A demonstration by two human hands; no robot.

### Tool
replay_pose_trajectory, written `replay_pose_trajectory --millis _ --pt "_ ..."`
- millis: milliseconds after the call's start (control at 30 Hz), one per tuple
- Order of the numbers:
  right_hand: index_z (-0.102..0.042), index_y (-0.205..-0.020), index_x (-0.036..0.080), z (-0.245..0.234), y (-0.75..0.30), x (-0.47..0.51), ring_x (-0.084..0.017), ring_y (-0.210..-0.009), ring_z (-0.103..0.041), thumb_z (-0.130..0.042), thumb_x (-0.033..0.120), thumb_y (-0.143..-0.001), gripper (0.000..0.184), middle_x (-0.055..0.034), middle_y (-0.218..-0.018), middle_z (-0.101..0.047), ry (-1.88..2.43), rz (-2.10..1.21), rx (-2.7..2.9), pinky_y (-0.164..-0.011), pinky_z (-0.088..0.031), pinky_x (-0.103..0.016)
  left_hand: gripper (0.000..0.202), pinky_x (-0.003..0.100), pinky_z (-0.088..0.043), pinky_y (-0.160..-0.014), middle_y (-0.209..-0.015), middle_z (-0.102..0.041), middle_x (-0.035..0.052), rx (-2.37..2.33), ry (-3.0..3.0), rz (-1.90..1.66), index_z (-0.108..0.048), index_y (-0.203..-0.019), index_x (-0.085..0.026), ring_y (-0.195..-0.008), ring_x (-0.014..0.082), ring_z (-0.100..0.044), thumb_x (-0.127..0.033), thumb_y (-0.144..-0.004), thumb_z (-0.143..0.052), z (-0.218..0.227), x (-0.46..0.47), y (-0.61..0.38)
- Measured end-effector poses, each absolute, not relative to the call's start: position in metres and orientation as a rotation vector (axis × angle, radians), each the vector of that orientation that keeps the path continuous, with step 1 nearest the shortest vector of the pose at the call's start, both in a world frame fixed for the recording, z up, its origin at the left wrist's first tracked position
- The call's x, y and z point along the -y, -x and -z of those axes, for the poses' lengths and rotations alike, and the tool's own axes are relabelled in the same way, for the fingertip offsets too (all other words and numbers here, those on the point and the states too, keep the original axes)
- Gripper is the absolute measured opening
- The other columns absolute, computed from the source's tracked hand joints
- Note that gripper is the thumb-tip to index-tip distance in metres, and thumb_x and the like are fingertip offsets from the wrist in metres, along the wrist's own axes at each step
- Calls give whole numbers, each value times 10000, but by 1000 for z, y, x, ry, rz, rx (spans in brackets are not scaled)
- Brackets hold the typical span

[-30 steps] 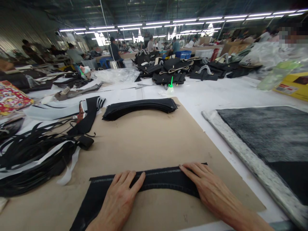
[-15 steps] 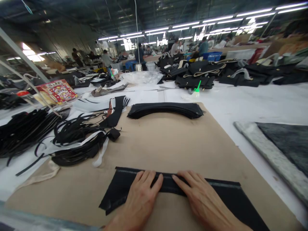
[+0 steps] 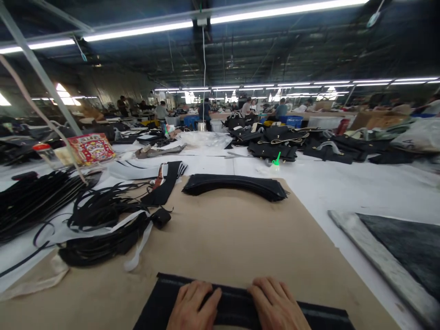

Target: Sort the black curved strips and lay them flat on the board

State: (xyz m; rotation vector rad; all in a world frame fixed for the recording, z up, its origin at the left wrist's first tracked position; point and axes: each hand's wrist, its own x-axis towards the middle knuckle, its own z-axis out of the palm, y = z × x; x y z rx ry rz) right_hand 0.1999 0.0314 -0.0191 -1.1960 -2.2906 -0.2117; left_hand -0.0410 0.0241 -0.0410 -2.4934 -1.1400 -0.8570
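Observation:
A dark, wide piece of black sheet material [image 3: 235,302] lies at the bottom of the view, partly cut off by the frame. A paler line runs along its upper edge. My left hand [image 3: 195,305] presses on that edge left of the middle, fingers bent and closed on it, thumb toward the centre. To the right, my right hand [image 3: 275,305] bears on the same edge with its fingers close together and curled. A short stretch of the piece shows between the hands. Farther off rests a curved stack of black pieces [image 3: 235,185].
A tan board [image 3: 240,233] covers the work surface. Left of it lie tangled black strips [image 3: 103,229] and a black strip pile [image 3: 37,197]. A green-tipped bottle [image 3: 277,162] stands behind; a stone-like slab [image 3: 374,256] lies right. Black bags [image 3: 275,137] and people fill the background.
The view has tilted upward, so the table, hands and black piece sit lower in the frame. Both hands stay on the edge, with their fingers more curled and slightly farther apart.

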Motion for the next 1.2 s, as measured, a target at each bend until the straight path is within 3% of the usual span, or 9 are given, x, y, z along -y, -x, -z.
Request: replay_pose_trajectory --millis 133,267,400,633,833,1067,1200 --pt "-536 -957 231 10 -199 -26 -215 -776 -578 -404 96 -875 206 -16 -854 -630 1254 144 2347 -706 -387 -349 318 344 -490 -854 -1055 -652 60 1436 2612 993 -587 -1162 -193 -993 193 -577 -105 -889 -449 13 -13 54" --pt "-525 -1026 225 10 -184 -36 -242 -852 -575 -401 243 -946 149 -58 -956 -618 1243 23 2337 -734 -398 -378 251 372 -478 -868 -1025 -629 64 2018 2426 1044 -641 -1051 -195 -975 194 -558 -114 -897 -461 -5 -17 87" --pt "-537 -1033 223 3 -141 -48 -237 -873 -576 -448 212 -934 133 -59 -971 -627 1220 -112 2452 -738 -417 -372 230 375 -474 -882 -987 -640 64 2263 2364 958 -654 -999 -167 -975 200 -566 -80 -846 -506 -11 -28 122" --pt "-557 -866 214 -4 -111 -57 -285 -804 -567 -469 114 -875 133 -67 -820 -624 1359 -59 2469 -700 -391 -430 266 402 -436 -934 -1003 -630 54 2247 2409 702 -646 -1031 -172 -996 205 -536 -53 -829 -520 -18 -35 142" --pt "-524 -993 213 -1 -127 -59 -272 -835 -561 -515 137 -863 150 -72 -884 -637 1414 -100 2461 -712 -399 -416 327 375 -438 -888 -1077 -592 40 1949 2689 584 -570 -1181 -235 -1010 198 -502 -112 -909 -436 -10 -14 111" --pt "-567 -1020 234 -3 -157 -52 -242 -911 -560 -465 173 -915 158 -60 -1031 -611 1289 -119 2496 -765 -428 -401 460 397 -424 -896 -1136 -566 47 1861 2748 478 -542 -1230 -246 -1048 220 -483 -24 -852 -405 3 0 90" --pt "-590 -1135 241 11 -194 -34 -240 -931 -596 -447 213 -918 261 -67 -1064 -640 1066 97 2561 -791 -450 -390 459 387 -418 -899 -1139 -572 48 1827 2746 523 -534 -1241 -236 -1057 212 -480 -20 -864 -384 5 3 88"
